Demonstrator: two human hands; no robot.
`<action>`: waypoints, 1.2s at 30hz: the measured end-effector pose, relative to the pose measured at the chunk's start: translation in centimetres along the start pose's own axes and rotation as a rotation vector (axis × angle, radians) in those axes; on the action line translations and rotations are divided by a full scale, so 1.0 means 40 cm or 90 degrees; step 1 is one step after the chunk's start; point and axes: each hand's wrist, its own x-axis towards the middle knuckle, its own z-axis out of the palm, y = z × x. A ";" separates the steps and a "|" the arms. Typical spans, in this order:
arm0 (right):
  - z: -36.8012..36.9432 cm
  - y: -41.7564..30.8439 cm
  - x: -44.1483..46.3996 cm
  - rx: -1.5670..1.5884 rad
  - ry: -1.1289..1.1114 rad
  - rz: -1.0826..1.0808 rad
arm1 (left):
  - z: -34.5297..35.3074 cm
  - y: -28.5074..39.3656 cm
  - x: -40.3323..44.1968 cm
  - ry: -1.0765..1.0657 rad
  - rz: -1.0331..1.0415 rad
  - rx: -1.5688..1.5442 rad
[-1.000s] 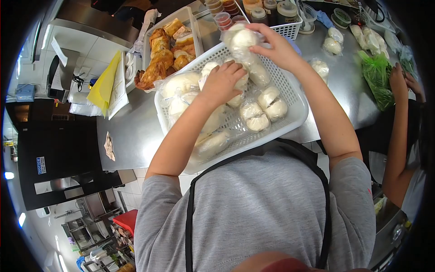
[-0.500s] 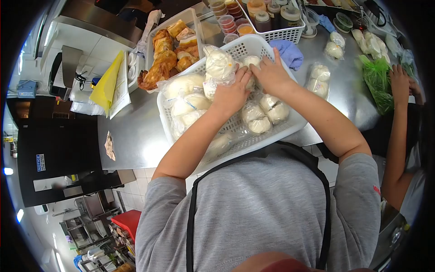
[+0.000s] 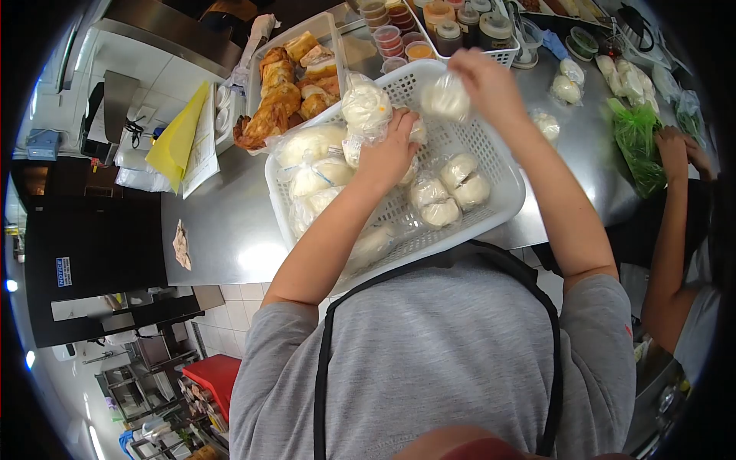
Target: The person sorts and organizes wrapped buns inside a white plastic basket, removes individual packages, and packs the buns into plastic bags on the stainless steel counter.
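A white perforated basket (image 3: 502, 201) in front of me holds several clear plastic bags of white buns. My left hand (image 3: 389, 149) curls over a bag of buns (image 3: 415, 132) near the basket's middle, next to a taller wrapped bun (image 3: 366, 107). Above the far right side of the basket, my right hand (image 3: 491, 86) pinches a raised bag of buns (image 3: 446, 98), both blurred by motion. Another pair of bagged buns (image 3: 460, 184) lies in the basket's right part. Larger bagged buns (image 3: 310, 146) fill its left side.
A plastic bin of browned roasted meat (image 3: 277, 84) stands behind left. Sauce cups (image 3: 389, 38) and a white bottle basket (image 3: 502, 58) sit at the back. More bagged buns (image 3: 567, 80) lie on the steel counter (image 3: 215, 222). At right, another person's hands (image 3: 675, 153) touch a green bag (image 3: 636, 142).
My right hand has lifted a bag of buns up out of the basket, moving right and away from my left hand. The left hand stays on the buns.
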 end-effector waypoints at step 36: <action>-0.014 -0.028 -0.180 -0.103 -0.139 -0.313 | -0.005 -0.002 0.007 -0.063 -0.004 -0.020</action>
